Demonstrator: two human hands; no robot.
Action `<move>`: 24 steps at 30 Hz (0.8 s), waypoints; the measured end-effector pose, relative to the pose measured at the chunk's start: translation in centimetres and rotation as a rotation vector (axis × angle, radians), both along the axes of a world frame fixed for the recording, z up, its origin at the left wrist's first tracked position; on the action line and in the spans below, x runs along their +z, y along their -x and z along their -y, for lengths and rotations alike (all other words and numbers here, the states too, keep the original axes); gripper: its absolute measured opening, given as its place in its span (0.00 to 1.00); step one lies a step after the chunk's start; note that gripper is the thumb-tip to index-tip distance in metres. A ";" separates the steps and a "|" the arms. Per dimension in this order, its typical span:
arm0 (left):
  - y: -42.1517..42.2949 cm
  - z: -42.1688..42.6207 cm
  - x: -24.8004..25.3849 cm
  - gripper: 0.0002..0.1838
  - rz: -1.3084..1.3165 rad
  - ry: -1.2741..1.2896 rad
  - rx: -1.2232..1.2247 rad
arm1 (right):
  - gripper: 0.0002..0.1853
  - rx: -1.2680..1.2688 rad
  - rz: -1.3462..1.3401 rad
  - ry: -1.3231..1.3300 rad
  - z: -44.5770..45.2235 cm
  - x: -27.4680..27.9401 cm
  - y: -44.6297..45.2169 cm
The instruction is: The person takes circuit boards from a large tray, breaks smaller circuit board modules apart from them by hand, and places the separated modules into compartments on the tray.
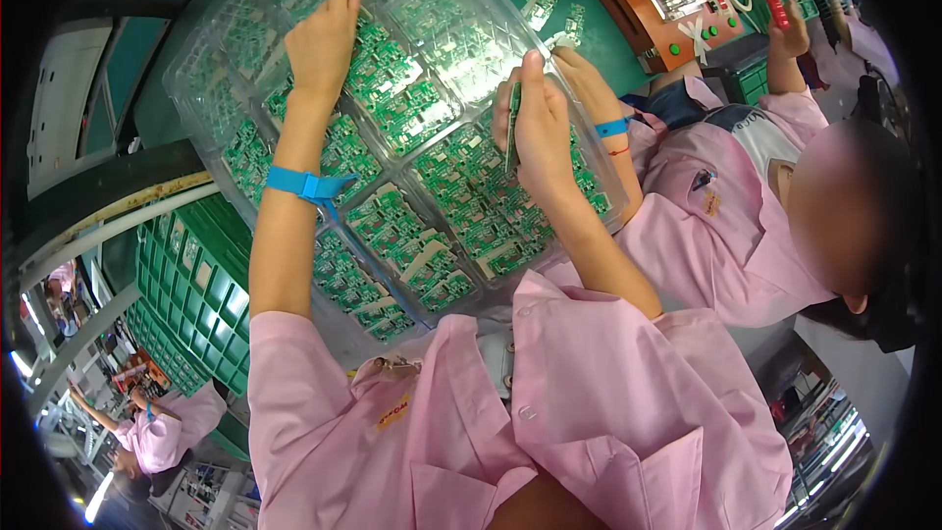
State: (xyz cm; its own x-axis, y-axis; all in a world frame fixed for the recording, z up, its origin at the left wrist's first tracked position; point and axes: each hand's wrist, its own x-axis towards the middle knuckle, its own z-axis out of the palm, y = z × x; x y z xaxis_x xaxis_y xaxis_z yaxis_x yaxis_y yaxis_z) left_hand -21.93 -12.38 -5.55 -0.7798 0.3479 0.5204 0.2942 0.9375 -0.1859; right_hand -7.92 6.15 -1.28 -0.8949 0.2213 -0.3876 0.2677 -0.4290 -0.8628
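Observation:
A clear plastic tray point(444, 145) divided into compartments lies in front of me, filled with many green circuit boards point(392, 88). My left hand point(322, 44), with a blue wrist strap, is over the far left part of the tray. Its fingers are curled in and what they hold, if anything, is hidden. Above the right side of the tray, my right hand point(542, 128) grips a green circuit board point(512, 126), seen nearly edge-on, between thumb and fingers.
At my right sits a co-worker in a pink shirt, one hand point(586, 88) close to the tray's edge, the other by a red handle point(773, 2). An orange machine point(638, 5) stands beyond. Loose boards point(540, 5) lie on the green table. Green crates point(191, 275) stand at left.

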 end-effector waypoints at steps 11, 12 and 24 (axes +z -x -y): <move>-1.6 1.4 0.9 0.10 -0.042 -0.193 -0.115 | 0.24 0.039 0.095 -0.029 -0.2 -0.9 -1.1; -1.8 1.9 0.7 0.11 0.033 -0.206 -0.142 | 0.22 0.010 0.103 -0.034 -0.3 -0.6 -1.0; -8.5 5.2 5.6 0.11 0.198 -0.850 -0.089 | 0.13 0.042 -0.091 -0.191 -2.7 -0.4 4.7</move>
